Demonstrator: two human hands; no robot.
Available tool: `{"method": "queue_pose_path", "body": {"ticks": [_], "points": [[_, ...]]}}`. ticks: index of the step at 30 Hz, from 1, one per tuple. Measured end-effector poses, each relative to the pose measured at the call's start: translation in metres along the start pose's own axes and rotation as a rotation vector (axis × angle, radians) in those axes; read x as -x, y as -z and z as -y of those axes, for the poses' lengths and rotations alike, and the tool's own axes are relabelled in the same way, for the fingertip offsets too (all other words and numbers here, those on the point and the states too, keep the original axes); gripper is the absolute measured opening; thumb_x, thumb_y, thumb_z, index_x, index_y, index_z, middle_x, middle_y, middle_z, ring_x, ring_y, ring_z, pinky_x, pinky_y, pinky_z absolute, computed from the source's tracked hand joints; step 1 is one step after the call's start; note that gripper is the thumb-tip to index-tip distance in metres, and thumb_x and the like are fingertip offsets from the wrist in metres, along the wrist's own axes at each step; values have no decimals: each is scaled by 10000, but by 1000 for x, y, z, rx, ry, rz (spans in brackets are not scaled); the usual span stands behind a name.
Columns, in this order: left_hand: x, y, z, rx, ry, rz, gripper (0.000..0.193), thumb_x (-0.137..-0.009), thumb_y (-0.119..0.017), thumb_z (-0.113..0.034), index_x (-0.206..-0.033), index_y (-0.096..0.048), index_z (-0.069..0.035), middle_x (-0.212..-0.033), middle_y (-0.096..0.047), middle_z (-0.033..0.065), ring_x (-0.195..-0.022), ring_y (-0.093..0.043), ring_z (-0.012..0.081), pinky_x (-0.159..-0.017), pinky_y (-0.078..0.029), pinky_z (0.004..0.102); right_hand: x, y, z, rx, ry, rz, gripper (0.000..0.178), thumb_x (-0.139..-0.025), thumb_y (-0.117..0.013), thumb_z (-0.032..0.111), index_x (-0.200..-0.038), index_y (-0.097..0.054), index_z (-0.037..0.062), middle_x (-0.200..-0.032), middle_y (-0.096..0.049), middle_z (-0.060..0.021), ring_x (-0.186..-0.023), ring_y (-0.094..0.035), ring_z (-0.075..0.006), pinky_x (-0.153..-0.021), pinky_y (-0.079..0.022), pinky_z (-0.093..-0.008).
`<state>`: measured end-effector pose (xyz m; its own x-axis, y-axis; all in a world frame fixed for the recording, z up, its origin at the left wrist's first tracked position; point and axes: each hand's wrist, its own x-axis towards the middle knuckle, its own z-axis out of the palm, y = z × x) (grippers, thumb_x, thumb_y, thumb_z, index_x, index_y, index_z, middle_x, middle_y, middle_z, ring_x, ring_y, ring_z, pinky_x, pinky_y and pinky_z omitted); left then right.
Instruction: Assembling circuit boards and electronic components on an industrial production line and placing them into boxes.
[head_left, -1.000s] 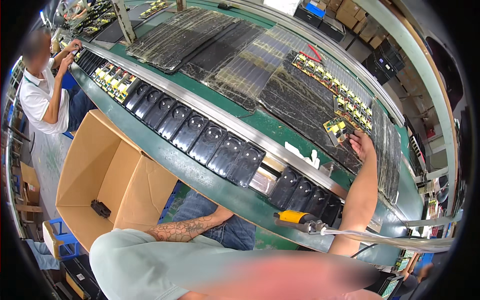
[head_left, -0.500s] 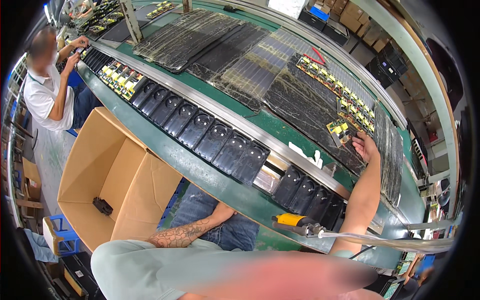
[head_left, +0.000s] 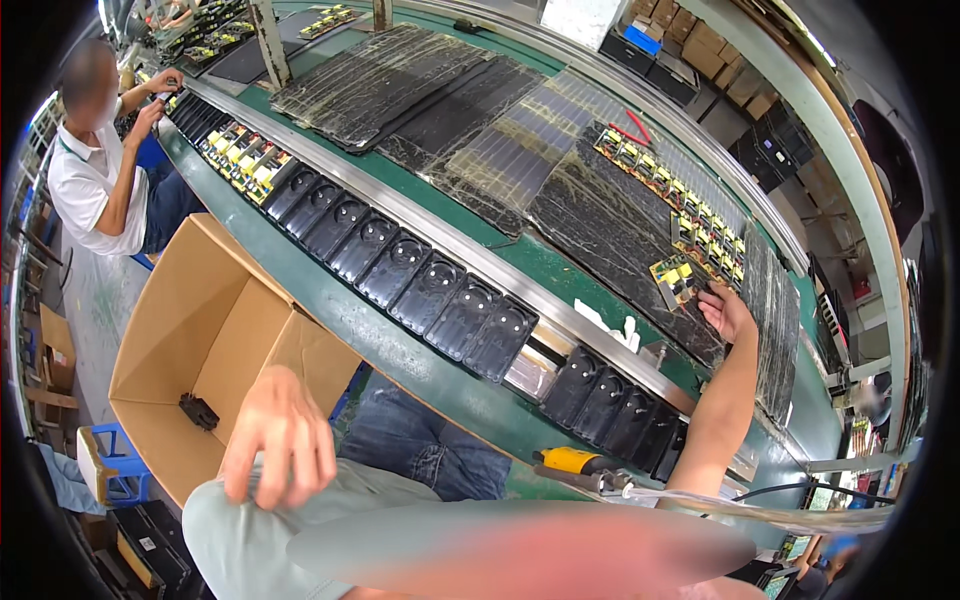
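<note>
Circuit boards (head_left: 672, 281) on the green conveyor bench (head_left: 400, 350) meet the right hand's (head_left: 728, 312) pinch; left hand (head_left: 280, 440) hangs spread.

Green conveyor table (head_left: 330, 300), glossy black socket housings (head_left: 430, 290), yellow-and-green circuit boards (head_left: 675, 275), brown cardboard box (head_left: 215, 330), yellow-handled screwdriver (head_left: 570, 462), silver rail (head_left: 450, 240), blue jeans (head_left: 415, 445).
</note>
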<state>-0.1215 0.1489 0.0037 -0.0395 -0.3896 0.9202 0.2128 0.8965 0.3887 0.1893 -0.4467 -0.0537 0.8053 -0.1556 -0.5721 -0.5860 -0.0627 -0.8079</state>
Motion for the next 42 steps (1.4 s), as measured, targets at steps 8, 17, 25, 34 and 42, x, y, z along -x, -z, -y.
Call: {"method": "queue_pose_path", "body": {"ticks": [8, 17, 25, 34, 42], "points": [[-59, 17, -2, -512, -7, -32, 84, -873, -553, 42, -832, -587, -24, -846, -600, 162, -642, -494, 242, -583, -451, 360, 5, 12, -11, -23, 8, 86, 417, -974, -606, 281, -1356, -541, 129, -1097, -698, -114, -720, -700, -172, -526, -580, -224], [-12, 17, 150, -42, 432, -303, 292, -840, -772, -249, -978, -653, -20, -901, -666, 83, -736, -566, 225, -691, -480, 336, 3, 11, -6, -59, -28, 101, 449, -981, -609, 280, -1395, -505, 140, -1001, -721, -94, -670, -702, -168, -467, -559, -216], [-25, -4, 198, 150, 324, -494, 255, -903, -658, -176, -1028, -592, 36, -952, -619, 97, -832, -509, 223, -753, -427, 341, 11, 0, -3, -16, -7, 61, 467, -972, -627, 282, -1394, -501, 127, -989, -722, -103, -665, -703, -160, -462, -551, -205], [-9, -26, 222, 310, 485, -706, 240, -1047, -486, -176, -935, -630, -20, -905, -598, 79, -786, -507, 204, -757, -427, 337, 15, -4, -1, 14, -5, 56, 445, -955, -646, 297, -1354, -547, 127, -1042, -725, -92, -667, -695, -137, -487, -545, -187], [53, -57, 243, -8, 986, -499, 208, -1027, -515, -215, -1087, -621, -47, -1020, -626, 61, -839, -545, 178, -755, -448, 297, 22, -25, 1, 48, 43, 6, 413, -957, -637, 314, -1310, -584, 106, -1020, -723, -86, -655, -678, -122, -501, -522, -163]]}}
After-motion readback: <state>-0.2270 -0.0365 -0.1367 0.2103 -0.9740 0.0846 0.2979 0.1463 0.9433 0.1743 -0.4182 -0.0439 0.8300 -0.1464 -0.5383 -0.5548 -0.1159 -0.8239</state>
